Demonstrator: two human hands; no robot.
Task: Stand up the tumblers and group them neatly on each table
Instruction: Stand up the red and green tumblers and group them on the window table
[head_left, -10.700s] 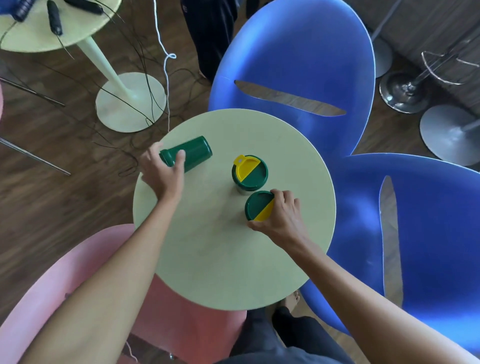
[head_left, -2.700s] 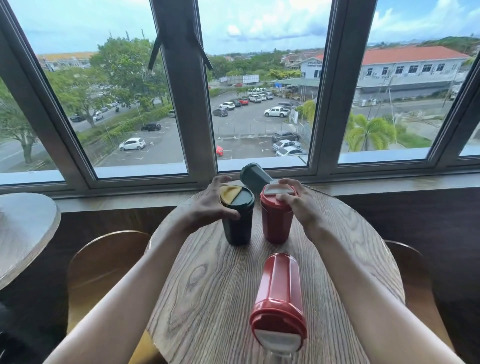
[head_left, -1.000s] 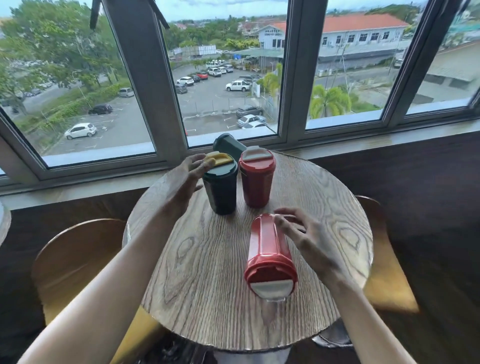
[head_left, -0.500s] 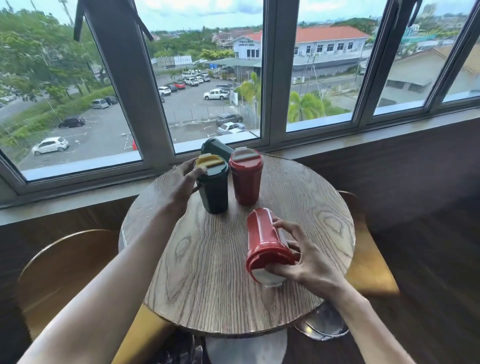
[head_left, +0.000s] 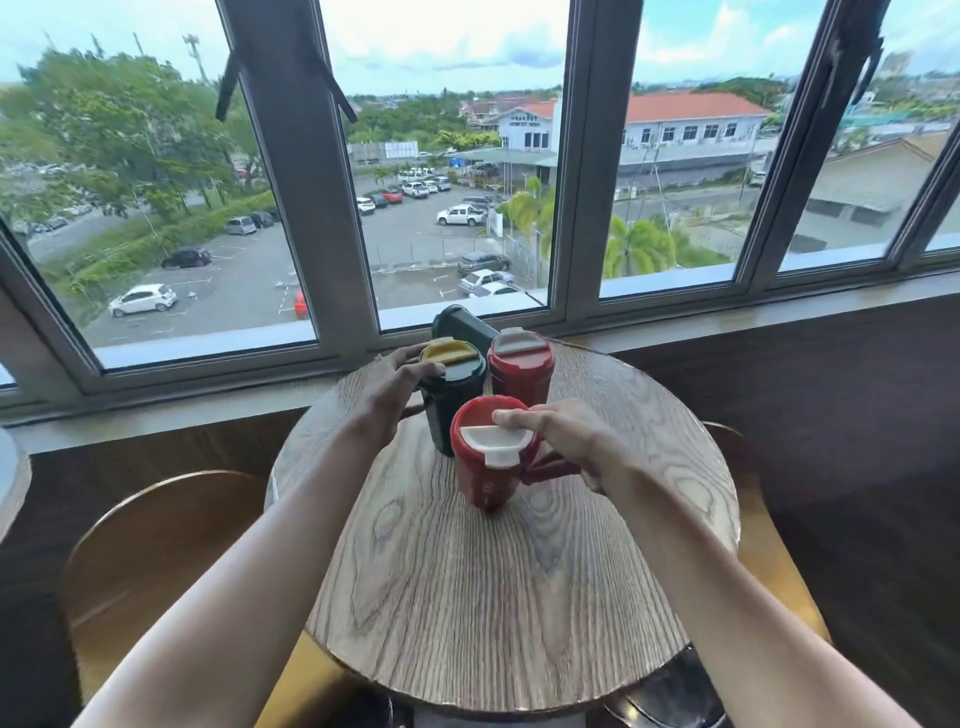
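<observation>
Red tumbler (head_left: 488, 462) now upright, right hand (head_left: 576, 447) gripping

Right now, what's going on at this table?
A person is standing tumblers up on the round wooden table. The right hand grips the near red tumbler, now nearly upright. The left hand holds the green tumbler, upright beside the far red tumbler. Another green one lies behind them.

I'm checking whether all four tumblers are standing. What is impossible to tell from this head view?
- Rear dark green tumbler: mostly hidden behind the green tumbler and far red tumbler; its lid is unseen.
- Near red tumbler: motion-blurred, tilted; base contact with the table unclear.
- Right hand: its thumb is unclear.
</observation>
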